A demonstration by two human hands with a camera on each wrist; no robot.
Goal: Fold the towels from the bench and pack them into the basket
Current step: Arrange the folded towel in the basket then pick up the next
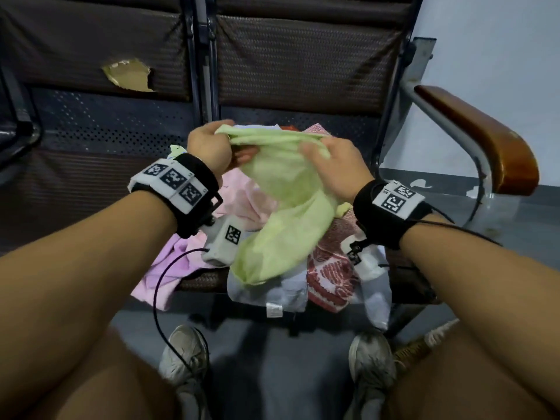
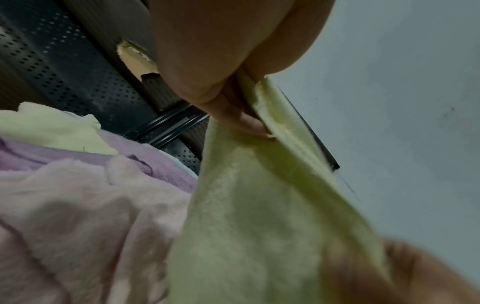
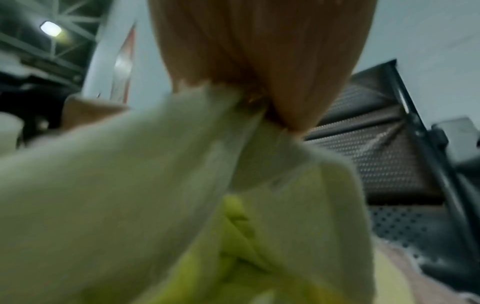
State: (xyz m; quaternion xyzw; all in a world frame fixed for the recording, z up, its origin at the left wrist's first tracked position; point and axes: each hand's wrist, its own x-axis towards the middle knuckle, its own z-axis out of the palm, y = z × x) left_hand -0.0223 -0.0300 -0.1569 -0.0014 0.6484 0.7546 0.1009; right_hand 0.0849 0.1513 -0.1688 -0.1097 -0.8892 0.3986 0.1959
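A light green towel (image 1: 281,201) hangs in the air above the bench seat, held by its top edge. My left hand (image 1: 212,147) pinches the towel's left corner, and the left wrist view shows fingers (image 2: 233,115) clamped on the green towel (image 2: 259,205). My right hand (image 1: 333,165) grips the right part of the same edge; the right wrist view, blurred, shows the green towel (image 3: 130,185) bunched under the hand (image 3: 259,61). Below lie a pink towel (image 1: 242,201), a lilac towel (image 1: 163,268), a red patterned towel (image 1: 330,268) and a pale blue towel (image 1: 272,292). No basket is in view.
The towels lie in a heap on a dark perforated metal bench (image 1: 106,125) with a torn backrest pad (image 1: 130,75). A wooden armrest (image 1: 485,137) curves at the right, a pale wall behind it. My knees and shoes (image 1: 185,356) fill the bottom.
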